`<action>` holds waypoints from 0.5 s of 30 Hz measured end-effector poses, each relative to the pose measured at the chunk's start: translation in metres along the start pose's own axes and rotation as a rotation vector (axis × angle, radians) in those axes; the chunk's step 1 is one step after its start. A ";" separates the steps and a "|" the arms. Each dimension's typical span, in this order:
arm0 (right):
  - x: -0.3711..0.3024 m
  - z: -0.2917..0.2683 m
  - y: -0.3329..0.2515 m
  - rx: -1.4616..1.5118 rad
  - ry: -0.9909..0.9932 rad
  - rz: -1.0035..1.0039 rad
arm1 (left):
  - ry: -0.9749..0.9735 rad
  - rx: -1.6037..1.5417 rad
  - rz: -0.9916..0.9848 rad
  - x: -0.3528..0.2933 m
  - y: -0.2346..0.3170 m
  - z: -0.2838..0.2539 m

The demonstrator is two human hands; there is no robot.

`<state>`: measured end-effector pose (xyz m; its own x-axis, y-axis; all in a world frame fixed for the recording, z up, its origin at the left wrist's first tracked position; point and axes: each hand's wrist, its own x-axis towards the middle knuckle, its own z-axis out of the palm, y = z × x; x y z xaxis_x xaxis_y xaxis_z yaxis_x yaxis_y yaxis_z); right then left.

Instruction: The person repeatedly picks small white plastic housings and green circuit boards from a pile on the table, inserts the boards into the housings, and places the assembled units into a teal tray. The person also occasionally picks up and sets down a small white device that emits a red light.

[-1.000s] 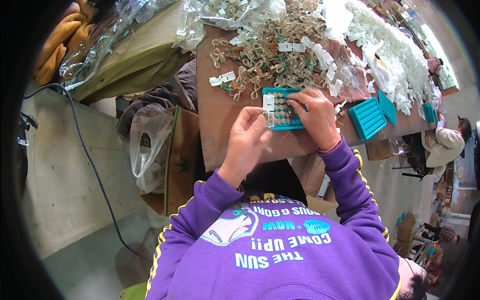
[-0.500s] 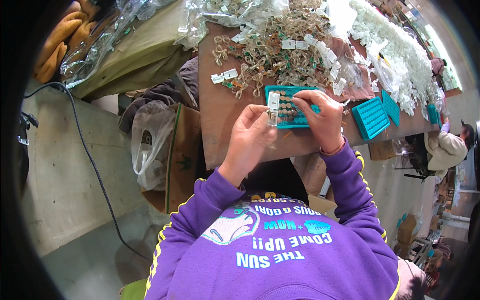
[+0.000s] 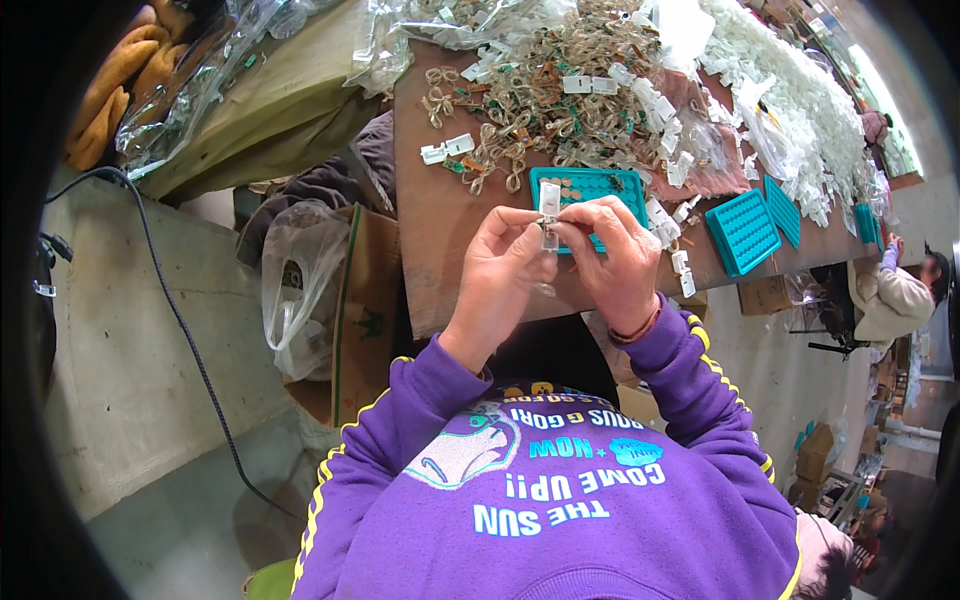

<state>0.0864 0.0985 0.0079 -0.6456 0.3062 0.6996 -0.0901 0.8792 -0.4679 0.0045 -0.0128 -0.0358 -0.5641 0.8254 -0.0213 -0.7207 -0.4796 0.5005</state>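
Between the fingertips of my left hand (image 3: pixel 497 268) is a small white plastic case (image 3: pixel 549 199), its lid standing up and its clear lower half below. My right hand (image 3: pixel 617 258) meets it from the right, thumb and fingertips pinched together at the middle of the case. Whatever lies between those right fingertips is too small and covered to make out. Behind both hands, a teal tray (image 3: pixel 640 186) with rows of round pockets lies on the table, partly hidden by my right hand. Small round discs (image 3: pixel 565 184) sit in its left part.
Coiled clear wires (image 3: pixel 560 100) form a heap at the back, beside a long pile of white plastic pieces (image 3: pixel 775 120). More teal trays (image 3: pixel 742 235) lie right. A cardboard box (image 3: pixel 362 300) with a plastic bag stands left of the table. Another person (image 3: pixel 895 295) sits far right.
My right hand has moved from above the teal tray toward me and left, and now meets the case. My left hand has stayed nearly in place. More white cases now show right of the tray.
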 end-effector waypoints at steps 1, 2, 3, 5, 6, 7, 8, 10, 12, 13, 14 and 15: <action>0.000 0.001 0.000 0.008 -0.001 0.000 | -0.001 0.000 0.000 0.000 0.000 0.000; 0.000 0.002 0.000 0.015 -0.011 0.000 | -0.006 0.009 0.005 0.000 0.001 0.001; 0.000 0.002 0.000 -0.005 -0.017 -0.005 | -0.007 -0.002 -0.006 0.000 0.001 0.001; 0.000 0.002 -0.001 -0.038 -0.033 -0.021 | -0.018 -0.006 -0.010 0.000 0.001 0.000; 0.001 0.001 -0.002 -0.036 -0.080 0.028 | -0.012 -0.009 -0.013 0.000 0.001 0.000; 0.002 -0.001 -0.002 -0.028 -0.111 0.075 | -0.011 -0.011 -0.010 0.000 0.001 -0.001; 0.003 -0.003 -0.003 -0.021 -0.142 0.123 | -0.010 -0.013 -0.008 0.000 0.001 -0.001; 0.007 -0.007 -0.003 0.084 -0.240 0.251 | -0.058 0.022 -0.002 -0.001 0.001 -0.001; 0.009 -0.009 -0.005 0.159 -0.279 0.353 | -0.091 0.033 0.000 -0.002 0.002 -0.002; 0.009 -0.008 -0.006 0.182 -0.271 0.391 | -0.100 0.027 -0.002 -0.002 0.003 -0.002; 0.008 -0.007 -0.007 0.207 -0.263 0.428 | -0.107 0.021 -0.001 -0.002 0.003 -0.002; 0.006 -0.007 -0.007 0.101 -0.227 0.287 | -0.053 -0.001 0.002 -0.002 0.003 -0.002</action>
<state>0.0881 0.0962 0.0191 -0.8060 0.4359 0.4005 0.0513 0.7255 -0.6863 0.0032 -0.0165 -0.0360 -0.5432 0.8392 0.0252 -0.7203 -0.4813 0.4996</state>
